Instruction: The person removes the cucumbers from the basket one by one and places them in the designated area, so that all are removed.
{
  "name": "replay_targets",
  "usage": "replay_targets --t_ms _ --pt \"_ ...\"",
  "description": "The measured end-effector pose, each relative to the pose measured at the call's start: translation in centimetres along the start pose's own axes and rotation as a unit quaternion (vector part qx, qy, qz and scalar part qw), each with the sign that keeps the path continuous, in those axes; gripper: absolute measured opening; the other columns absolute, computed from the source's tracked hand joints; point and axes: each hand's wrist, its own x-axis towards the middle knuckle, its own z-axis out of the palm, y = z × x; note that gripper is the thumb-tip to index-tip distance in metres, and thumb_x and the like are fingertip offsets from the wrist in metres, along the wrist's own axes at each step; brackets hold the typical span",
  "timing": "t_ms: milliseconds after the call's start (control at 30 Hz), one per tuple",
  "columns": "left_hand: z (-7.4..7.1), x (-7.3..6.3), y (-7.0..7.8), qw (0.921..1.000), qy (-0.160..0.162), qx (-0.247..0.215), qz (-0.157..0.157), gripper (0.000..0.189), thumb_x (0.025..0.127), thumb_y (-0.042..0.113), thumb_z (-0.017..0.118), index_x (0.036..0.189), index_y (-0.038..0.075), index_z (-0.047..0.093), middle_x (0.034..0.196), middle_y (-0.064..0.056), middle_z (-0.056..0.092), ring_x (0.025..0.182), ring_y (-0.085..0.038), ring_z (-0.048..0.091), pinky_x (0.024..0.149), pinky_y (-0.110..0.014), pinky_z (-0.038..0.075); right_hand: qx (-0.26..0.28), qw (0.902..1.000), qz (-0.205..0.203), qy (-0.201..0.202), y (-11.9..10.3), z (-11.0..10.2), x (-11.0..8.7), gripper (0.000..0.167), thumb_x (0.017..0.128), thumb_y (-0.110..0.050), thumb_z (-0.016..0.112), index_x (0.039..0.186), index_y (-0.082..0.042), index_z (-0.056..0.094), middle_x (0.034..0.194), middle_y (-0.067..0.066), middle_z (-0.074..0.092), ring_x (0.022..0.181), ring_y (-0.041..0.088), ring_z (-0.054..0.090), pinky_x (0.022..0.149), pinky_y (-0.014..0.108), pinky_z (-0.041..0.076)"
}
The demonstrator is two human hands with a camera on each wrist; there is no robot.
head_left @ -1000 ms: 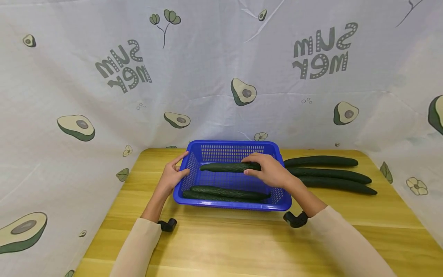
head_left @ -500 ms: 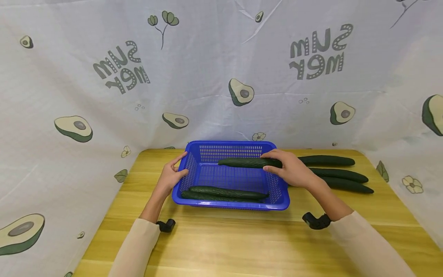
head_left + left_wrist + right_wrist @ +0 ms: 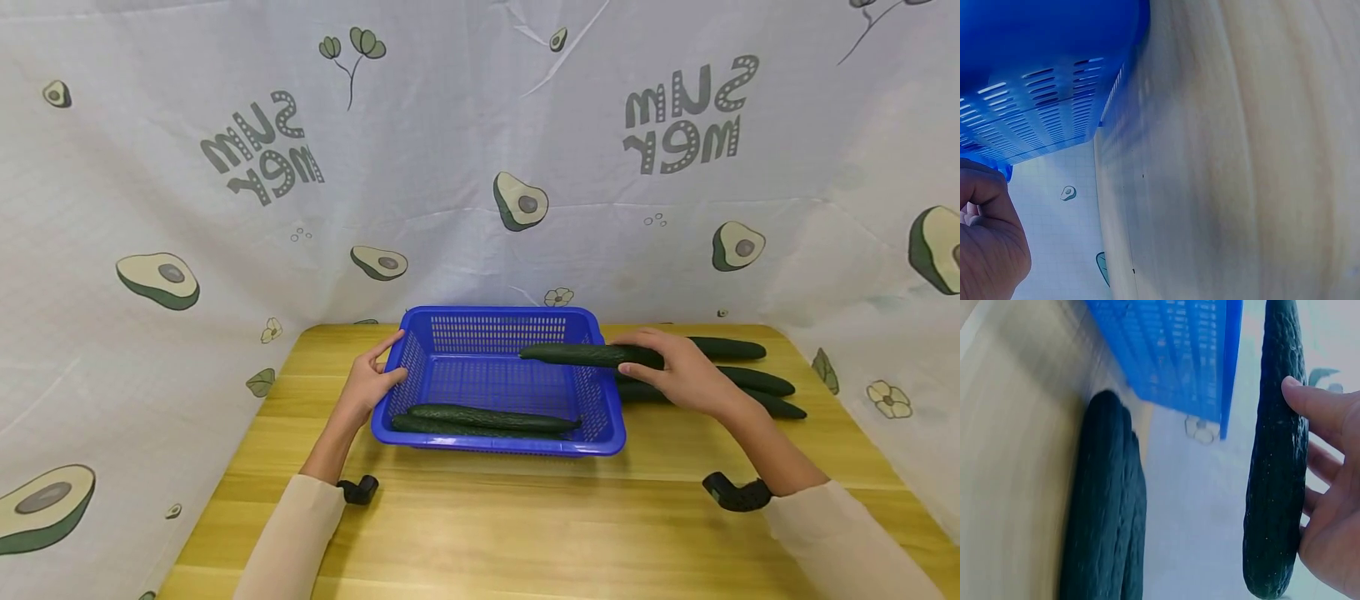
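My right hand (image 3: 678, 371) grips a dark green cucumber (image 3: 566, 354) and holds it level over the right rim of a blue plastic basket (image 3: 498, 446). In the right wrist view the held cucumber (image 3: 1272, 481) is raised above the table, thumb on one side and fingers on the other. My left hand (image 3: 369, 383) grips the basket's left rim between thumb and fingers; the left wrist view has this hand (image 3: 991, 231) curled at the rim's edge. Two cucumbers (image 3: 487, 417) lie side by side along the basket's near wall.
Three more cucumbers (image 3: 757, 381) lie on the wooden table (image 3: 495, 525) right of the basket, partly hidden behind my right hand. A white cloth (image 3: 435, 150) with avocado prints hangs behind the table and along its sides.
My right hand has carried the cucumber rightward from inside the basket to over its right rim. The left hand keeps its grip on the rim, and the basket stays in place.
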Motion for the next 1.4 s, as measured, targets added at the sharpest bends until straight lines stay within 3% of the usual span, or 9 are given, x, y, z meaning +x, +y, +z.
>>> replay_targets --t_ms 533,900,1167,1233,1300,1400 --pt "-0.1 0.0 0.1 1.0000 0.001 0.005 0.004 0.077 0.086 -0.001 0.065 0.154 0.031 0.049 0.086 -0.016 0.076 0.066 -0.019 0.072 0.060 -0.035 0.063 -0.029 0.9989 0.028 0.023 3.3 -2.8 -3.8 0.045 0.099 -0.027 0.068 0.139 -0.009 0.061 0.143 0.025 0.057 0.132 0.052 0.048 0.099 0.072 0.041" --pt "-0.1 0.0 0.1 0.9999 0.003 0.009 0.007 0.077 0.087 -0.002 0.065 0.155 0.030 0.049 0.081 -0.014 0.075 0.064 -0.019 0.072 0.059 -0.035 0.063 -0.039 0.9978 0.030 0.045 5.9 -4.3 -6.6 0.043 0.097 -0.017 0.071 0.137 -0.007 0.061 0.142 0.029 0.055 0.125 0.051 0.048 0.092 0.065 0.043" --pt "0.0 -0.1 0.2 0.9999 -0.007 0.003 0.010 0.077 0.087 -0.002 0.065 0.154 0.030 0.049 0.067 -0.005 0.070 0.059 -0.016 0.069 0.056 -0.032 0.061 -0.028 0.9961 0.082 0.020 7.9 -5.4 -8.8 0.046 0.099 -0.020 0.069 0.140 -0.005 0.057 0.145 0.032 0.049 0.127 0.055 0.042 0.091 0.071 0.039" --pt "-0.1 -0.1 0.3 0.9999 -0.008 0.003 0.011 0.077 0.087 -0.002 0.065 0.155 0.030 0.049 0.063 -0.003 0.067 0.058 -0.016 0.067 0.056 -0.031 0.060 -0.033 0.9955 0.087 0.019 8.6 -5.5 -9.2 0.046 0.098 -0.020 0.069 0.140 -0.005 0.058 0.144 0.033 0.050 0.126 0.056 0.043 0.091 0.069 0.039" --pt "-0.1 -0.1 0.3 0.9999 -0.006 0.003 0.012 0.077 0.086 -0.002 0.066 0.154 0.030 0.049 0.058 0.000 0.061 0.056 -0.015 0.066 0.056 -0.030 0.060 -0.045 0.9950 0.087 0.023 9.3 -5.5 -9.6 0.044 0.098 -0.020 0.070 0.138 -0.006 0.060 0.141 0.030 0.054 0.125 0.051 0.045 0.098 0.056 0.043" --pt "0.0 -0.1 0.4 0.9999 -0.006 0.006 0.012 0.077 0.087 -0.001 0.066 0.155 0.030 0.049 0.053 0.003 0.053 0.054 -0.014 0.064 0.055 -0.030 0.060 -0.058 0.9941 0.087 0.029 10.3 -5.1 -10.2 0.042 0.097 -0.020 0.071 0.137 -0.009 0.062 0.139 0.027 0.057 0.122 0.044 0.045 0.099 0.049 0.042"
